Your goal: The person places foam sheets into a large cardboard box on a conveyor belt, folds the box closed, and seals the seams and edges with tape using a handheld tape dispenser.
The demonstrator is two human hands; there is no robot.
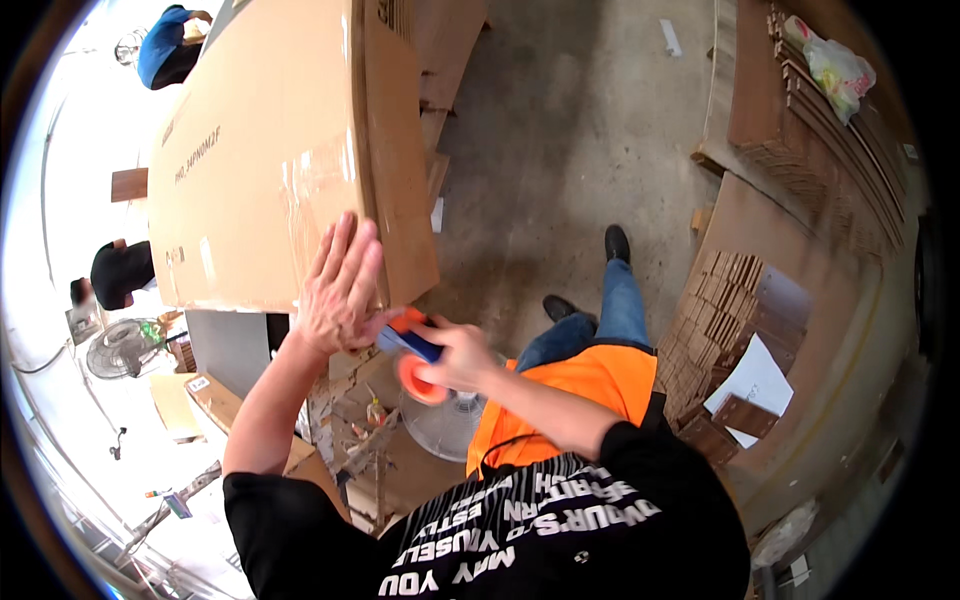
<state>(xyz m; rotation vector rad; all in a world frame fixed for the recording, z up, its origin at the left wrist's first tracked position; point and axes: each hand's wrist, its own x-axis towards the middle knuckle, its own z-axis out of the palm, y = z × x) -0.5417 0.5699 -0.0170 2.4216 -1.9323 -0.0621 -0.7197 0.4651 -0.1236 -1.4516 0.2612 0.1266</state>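
A large brown cardboard box (pixel 250 180) fills the upper left, with strips of clear tape across its top near one edge. My left hand (pixel 340 285) lies open against the box's near right corner, fingers stretched out and pressed together side by side. Just right of it, my right hand (pixel 465 357) is closed around the blue handle of a tape dispenser (pixel 425 345). Its orange parts are blurred by motion. The dispenser's front end is close to the box corner and my left palm; whether it touches the box I cannot tell.
A floor fan (pixel 445 425) stands below my right forearm, and another fan (pixel 125 348) is at far left. Brown panels (pixel 710 320) are stacked on the right, with a plastic bag (pixel 838 75) beyond. Two people (pixel 122 272) are at the left.
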